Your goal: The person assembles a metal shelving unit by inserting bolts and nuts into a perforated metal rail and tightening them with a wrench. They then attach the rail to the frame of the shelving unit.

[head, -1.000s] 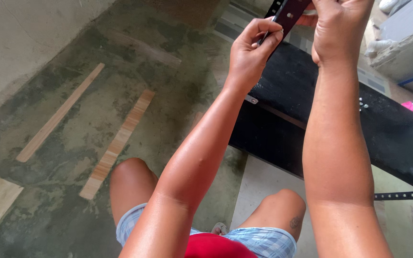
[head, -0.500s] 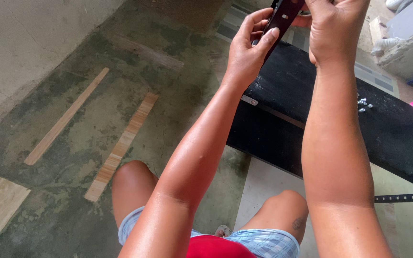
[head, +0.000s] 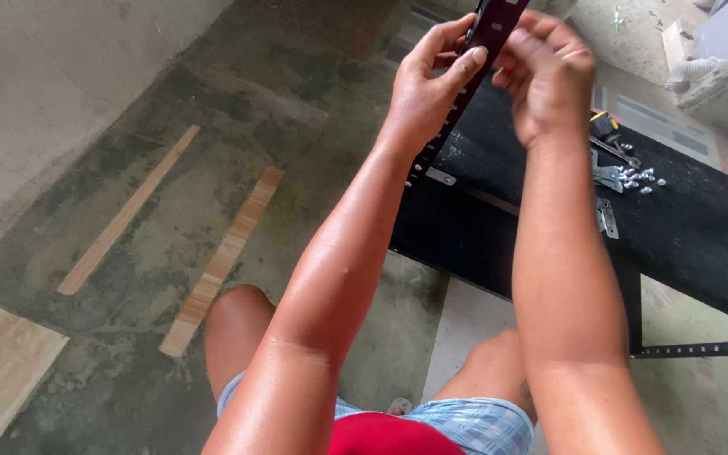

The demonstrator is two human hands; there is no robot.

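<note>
Nearest the camera, a red shirt hem (head: 385, 436) and blue checked shorts (head: 473, 425) filled the bottom edge, cut off by the frame, with both bare knees above the stained concrete floor (head: 128, 152). Both forearms rose from there toward the top of the view. The left hand (head: 427, 84) was closed around a dark perforated metal strip (head: 465, 80), thumb pressed on its front face and fingers wrapped behind it. The right hand (head: 549, 76) was curled against the strip's other side, its fingertips blurred, so whether it pinched the strip or some small part could not be told. The strip slanted up and ran out of the frame at the top; its lower end showed below the left wrist, and part of its length was hidden by the hands.

Beyond the arms lay a black panel (head: 701, 227), its far side cut off at the right edge. On it sat metal brackets (head: 607, 198), a scatter of small screws (head: 638, 177), too small to count, and a half-hidden tool (head: 604, 126). To the left, two wooden slats (head: 221, 261) lay on the floor
</note>
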